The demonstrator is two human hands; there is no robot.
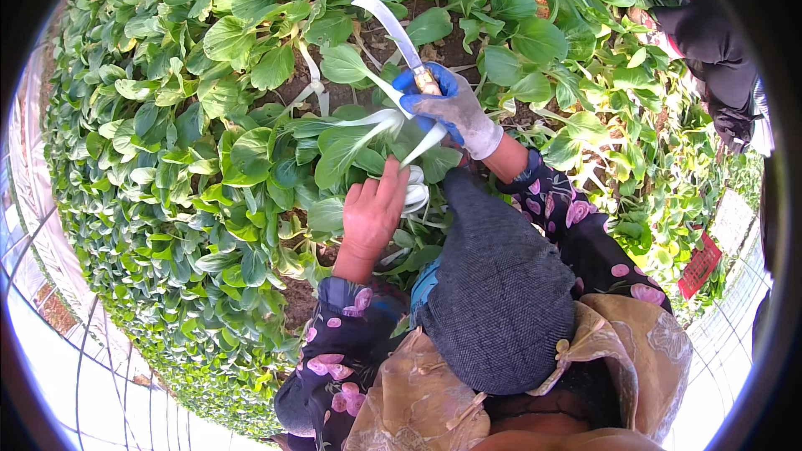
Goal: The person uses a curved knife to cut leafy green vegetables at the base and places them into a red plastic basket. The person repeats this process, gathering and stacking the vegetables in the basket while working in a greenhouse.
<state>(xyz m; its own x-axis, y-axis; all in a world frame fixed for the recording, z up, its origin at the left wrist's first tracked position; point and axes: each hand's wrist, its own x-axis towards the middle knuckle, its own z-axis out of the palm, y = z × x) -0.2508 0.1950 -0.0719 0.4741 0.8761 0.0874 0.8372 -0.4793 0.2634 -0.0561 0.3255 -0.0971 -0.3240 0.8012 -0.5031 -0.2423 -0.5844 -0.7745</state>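
In my gloved right hand (448,103) is the wooden handle (427,81) of a sickle-shaped harvesting knife, its curved blade (395,28) pointing up and left. A loose leaf with a pale stalk (382,82) lies against the glove's fingers, and another cut stalk (426,143) hangs just below them. My bare left hand (374,203) grips a bok choy whose white base (416,191) shows at its right side; the thumb is hidden. Its fingertips touch the lower end of the hanging stalk. Further pale-stemmed leaves (376,125) spread between the two hands.
Dense bok choy plants (188,200) surround the hands, with bare soil (351,91) showing in gaps. A grey cap (501,288) covers the lower middle. At the right are a person's dark clothing (714,50) and a red plastic crate (700,266). Wire mesh (88,351) curves along the lower left.
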